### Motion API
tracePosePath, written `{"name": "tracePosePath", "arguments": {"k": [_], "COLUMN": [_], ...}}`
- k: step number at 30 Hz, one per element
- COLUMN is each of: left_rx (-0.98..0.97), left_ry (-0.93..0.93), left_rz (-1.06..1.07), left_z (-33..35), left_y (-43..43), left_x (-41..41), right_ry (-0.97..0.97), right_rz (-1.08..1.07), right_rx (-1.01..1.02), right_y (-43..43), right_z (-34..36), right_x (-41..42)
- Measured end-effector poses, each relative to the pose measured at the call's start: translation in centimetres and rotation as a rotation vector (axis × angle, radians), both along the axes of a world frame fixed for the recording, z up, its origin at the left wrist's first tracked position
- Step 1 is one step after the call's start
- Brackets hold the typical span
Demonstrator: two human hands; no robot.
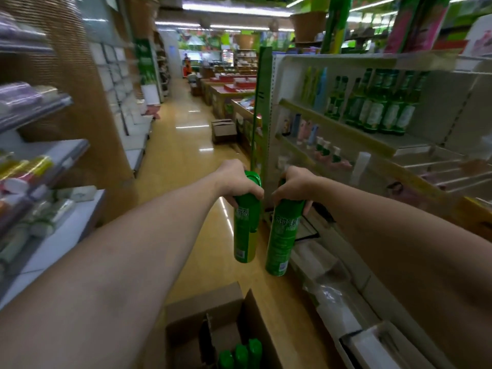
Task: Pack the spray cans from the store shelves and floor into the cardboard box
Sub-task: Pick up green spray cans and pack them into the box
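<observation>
My left hand (pixel 235 179) grips the top of a green spray can (pixel 245 230), which hangs upright above the aisle floor. Beside it, my right hand (pixel 295 183) grips the top of a second green spray can (pixel 283 235), also hanging upright. The two cans are close together, a small gap between them. Below, at the bottom of the view, stands an open cardboard box (pixel 202 310) with its flaps up. Inside it I see the green caps of three spray cans (pixel 241 354).
Shelves (pixel 346 134) on the right carry green bottles (pixel 378 102) and small toiletries. Shelves (pixel 53 155) on the left hold packaged goods. Another cardboard box (pixel 224 130) sits farther down the yellow aisle floor. Flat packaged items lie on the low right shelf (pixel 332 288).
</observation>
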State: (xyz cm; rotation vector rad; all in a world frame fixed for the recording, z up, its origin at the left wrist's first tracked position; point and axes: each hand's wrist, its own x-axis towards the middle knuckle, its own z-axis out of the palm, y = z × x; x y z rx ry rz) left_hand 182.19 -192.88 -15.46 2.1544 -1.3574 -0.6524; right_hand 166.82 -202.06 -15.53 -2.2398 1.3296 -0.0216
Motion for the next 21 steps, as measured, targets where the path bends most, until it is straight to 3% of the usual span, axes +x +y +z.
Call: {"name": "tracePosePath", "arguments": {"k": [12, 21], "left_rx": [0.184, 0.423], "left_ry": [0.109, 0.226], "left_rz": [0.370, 0.435], "left_z": [-9.9, -23.0], "left_y": [-1.7, -0.1], "left_x": [3.1, 1.0], "right_ry": [0.155, 0.288], "right_rz": [0.349, 0.503], "right_rx": [0.189, 0.343], "right_y": [-5.1, -4.0], "right_z": [-10.0, -22.7], "right_x": [6.8, 6.8]}}
